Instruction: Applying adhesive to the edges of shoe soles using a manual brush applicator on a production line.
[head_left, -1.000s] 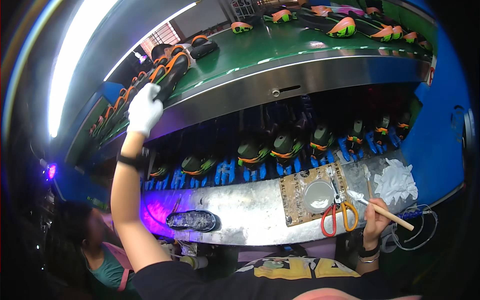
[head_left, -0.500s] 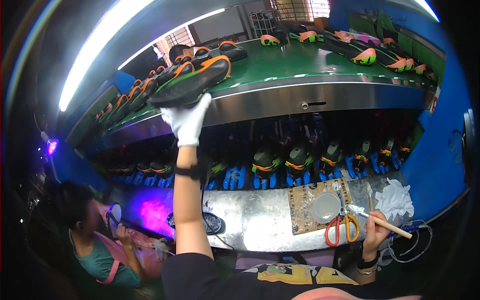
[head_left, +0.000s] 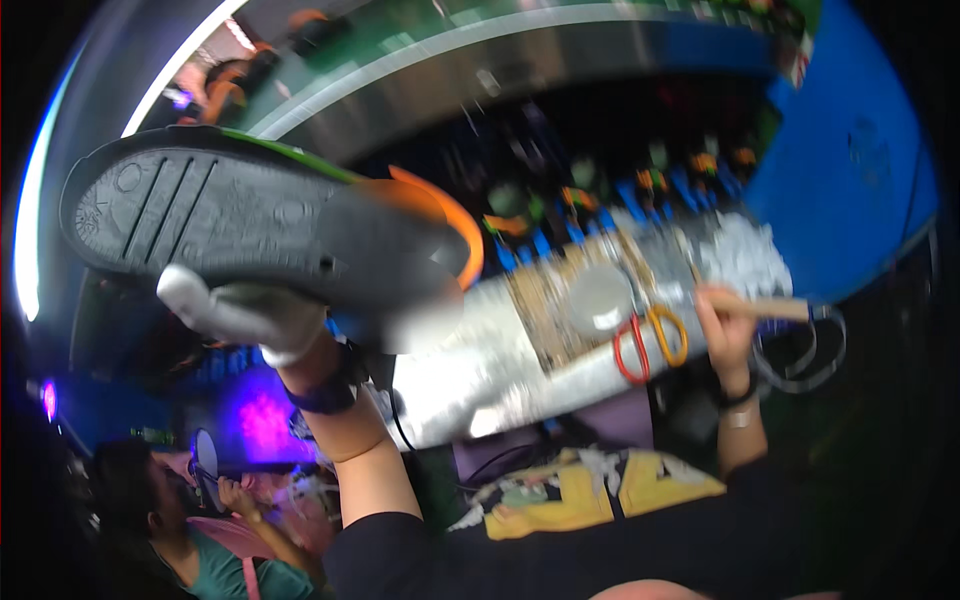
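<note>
My left hand [head_left: 255, 318], in a white glove, grips a shoe sole [head_left: 220, 210] from below. The sole is black with a green edge and a raised orange rim at one end; its grooved underside faces me. Part of it is blurred by motion. My bare right hand [head_left: 730, 335] is closed round the wooden handle of a brush [head_left: 775, 308] over the right end of the bench. The brush's head is smeared and hard to make out. Beside that hand lie scissors [head_left: 632, 350] with one red and one orange handle loop, next to a round pale dish [head_left: 600, 298].
The dish stands on a piece of cardboard [head_left: 535, 300] on the metal bench [head_left: 440, 385]. Crumpled white material [head_left: 748, 255] lies at the bench's right end. Behind are blue racks with shoes [head_left: 580, 200] and a conveyor [head_left: 430, 85]. A co-worker [head_left: 215, 545] sits at lower left.
My left hand has brought the sole from the conveyor down and nearer, tipping its underside toward me. The view has shifted and tilted. The right hand still holds the brush.
</note>
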